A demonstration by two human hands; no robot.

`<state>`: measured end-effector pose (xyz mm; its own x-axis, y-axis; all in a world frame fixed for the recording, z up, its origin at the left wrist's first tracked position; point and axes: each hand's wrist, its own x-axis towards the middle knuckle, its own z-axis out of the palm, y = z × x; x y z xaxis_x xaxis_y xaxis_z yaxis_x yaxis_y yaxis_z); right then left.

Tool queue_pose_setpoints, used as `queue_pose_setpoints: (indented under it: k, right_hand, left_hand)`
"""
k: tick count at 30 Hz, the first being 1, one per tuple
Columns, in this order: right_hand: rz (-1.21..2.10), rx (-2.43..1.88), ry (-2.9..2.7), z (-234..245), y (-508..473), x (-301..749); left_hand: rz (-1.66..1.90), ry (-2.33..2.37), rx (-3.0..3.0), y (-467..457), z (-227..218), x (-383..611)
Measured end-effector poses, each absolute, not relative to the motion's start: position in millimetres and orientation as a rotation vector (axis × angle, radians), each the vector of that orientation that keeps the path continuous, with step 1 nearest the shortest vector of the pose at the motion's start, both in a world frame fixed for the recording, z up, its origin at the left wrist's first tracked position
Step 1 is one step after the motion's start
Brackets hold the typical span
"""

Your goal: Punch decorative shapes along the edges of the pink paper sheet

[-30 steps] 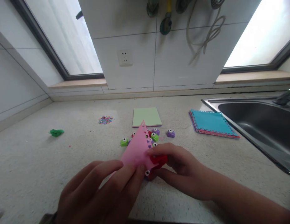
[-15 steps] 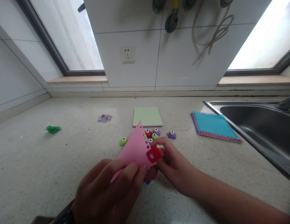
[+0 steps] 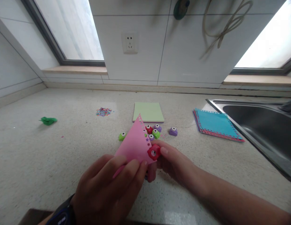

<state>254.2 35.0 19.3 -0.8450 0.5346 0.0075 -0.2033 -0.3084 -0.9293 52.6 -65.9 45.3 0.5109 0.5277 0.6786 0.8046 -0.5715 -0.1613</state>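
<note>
A sheet of pink paper [image 3: 133, 140] slants up from the counter, with a row of small punched shapes, stars among them, along its right edge. My left hand [image 3: 110, 184] is closed on the lower part of the sheet. At the sheet's lower right edge sits a red craft punch [image 3: 154, 152], its round opening facing me. My right hand [image 3: 180, 165] grips the punch from the right side; some of its fingers are hidden behind the paper. Just beyond the sheet stand small craft punches: a red punch [image 3: 148, 128], a green punch [image 3: 156, 133] and several others.
A pale green stack of paper [image 3: 148, 112] lies behind the punches. To the right, blue and red sheets [image 3: 218, 123] lie beside a steel sink [image 3: 253, 115]. Paper confetti [image 3: 103, 112] and a crumpled green thing [image 3: 48, 121] are on the left of the counter [image 3: 72, 150].
The red punch has turned a little at the paper's edge. My right hand's upper finger, arched before, now lies straighter along the punch. The view has tilted slightly downward.
</note>
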Motion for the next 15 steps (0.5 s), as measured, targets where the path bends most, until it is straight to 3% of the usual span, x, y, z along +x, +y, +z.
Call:
queue_pose_setpoints:
  k: [15]
  right_hand:
    - [2.156,-0.57,-1.568,22.1,33.6,253.6]
  left_hand:
    - [-0.776,-1.105,-2.262,-67.9,41.5,56.3]
